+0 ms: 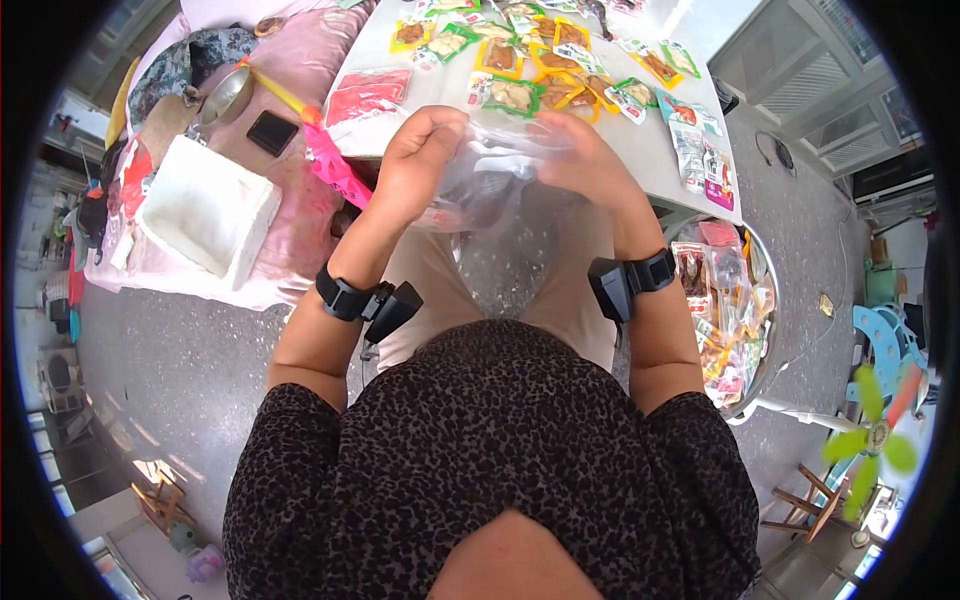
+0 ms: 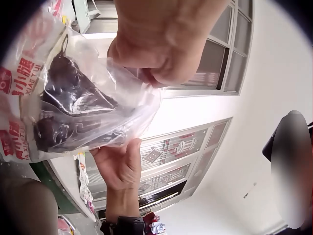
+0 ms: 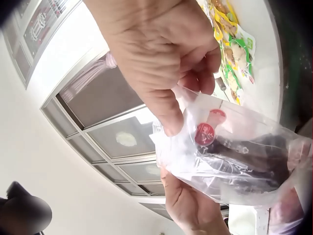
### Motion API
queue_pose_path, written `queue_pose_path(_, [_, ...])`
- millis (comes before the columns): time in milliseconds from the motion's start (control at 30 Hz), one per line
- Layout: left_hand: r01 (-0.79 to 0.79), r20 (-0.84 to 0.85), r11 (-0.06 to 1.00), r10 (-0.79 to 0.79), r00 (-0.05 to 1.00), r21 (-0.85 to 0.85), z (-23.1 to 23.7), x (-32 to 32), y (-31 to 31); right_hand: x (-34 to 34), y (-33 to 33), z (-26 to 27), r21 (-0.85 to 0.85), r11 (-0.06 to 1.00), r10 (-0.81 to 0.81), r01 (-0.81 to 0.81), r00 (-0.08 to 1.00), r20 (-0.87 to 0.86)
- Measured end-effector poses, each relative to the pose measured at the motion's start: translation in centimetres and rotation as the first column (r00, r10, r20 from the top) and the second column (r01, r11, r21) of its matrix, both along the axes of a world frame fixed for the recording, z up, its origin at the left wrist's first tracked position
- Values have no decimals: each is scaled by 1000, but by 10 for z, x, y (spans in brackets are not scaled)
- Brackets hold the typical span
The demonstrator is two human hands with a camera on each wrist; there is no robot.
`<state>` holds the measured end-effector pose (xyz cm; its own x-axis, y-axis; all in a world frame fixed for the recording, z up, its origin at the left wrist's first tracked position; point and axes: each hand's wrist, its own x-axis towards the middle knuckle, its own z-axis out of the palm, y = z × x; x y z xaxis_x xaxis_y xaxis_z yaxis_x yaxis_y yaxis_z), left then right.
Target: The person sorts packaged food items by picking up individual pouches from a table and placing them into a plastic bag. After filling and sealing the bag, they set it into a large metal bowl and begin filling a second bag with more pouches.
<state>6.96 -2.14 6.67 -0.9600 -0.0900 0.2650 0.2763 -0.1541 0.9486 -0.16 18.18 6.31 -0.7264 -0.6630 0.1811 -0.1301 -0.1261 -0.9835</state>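
The clear bag [image 1: 497,165] sits between the two hands, its dark contents [image 3: 259,159] hanging away from the fingers. The left hand [image 1: 415,165] has its fingers curled in, pinching one side of the rim; the right hand [image 1: 598,172] grips the other side between thumb and bent fingers. This looks like a step of handling the rim, so the next move calls for a secure pinch and slack film kept clear of the fingertips

Clear plastic bag [image 1: 492,178], creased, dark contents [image 2: 78,93] inside.
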Motion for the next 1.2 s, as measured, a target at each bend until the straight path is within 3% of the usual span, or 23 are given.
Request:
queue_pose_path(100, [49, -11, 987, -48, 999, 156, -5, 3, 6, 15, -5, -7, -61, 997, -46, 54, 991, 124])
queue_pose_path(233, [-9, 51, 973, -3, 999, 229, -12, 6, 6, 21, -6, -11, 40, 995, -98, 94, 987, 125])
queue_pose_path(333, [62, 127, 938, -111, 986, 340, -3, 15, 5, 28, -7, -13, 45, 984, -175, 170, 975, 140])
queue_pose_path(433, [166, 162, 973, -192, 968, 161, -13, 21, 2, 30, -6, -18, -29, 979, -191, 199, 964, 184])
queue_pose_path(533, [166, 245, 982, -183, 952, 87, -20, 19, 4, 33, -6, -19, -57, 974, -201, 218, 957, 209])
queue_pose_path(633, [243, 257, 918, -329, 909, 313, -30, 17, 9, 32, -4, -21, -65, 969, -220, 237, 955, 198])
queue_pose_path(800, [147, 250, 922, -246, 936, 358, -32, 20, 17, 34, -1, -18, -21, 946, -314, 323, 932, 180])
queue_pose_path(933, [132, 146, 920, -198, 969, 368, -36, 15, 12, 35, 1, -22, -115, 932, -309, 344, 919, 246])
queue_pose_path(1033, [134, 203, 926, -216, 955, 354, -36, 17, 9, 38, 0, -21, -104, 930, -319, 352, 916, 244])
queue_pose_path(1133, [253, 213, 930, -313, 925, 268, -30, 21, 6, 41, 3, -18, -97, 942, -295, 322, 930, 220])
queue_pose_path(1200, [224, 199, 944, -274, 941, 243, -28, 22, 10, 44, 4, -11, -75, 940, -315, 333, 931, 185])
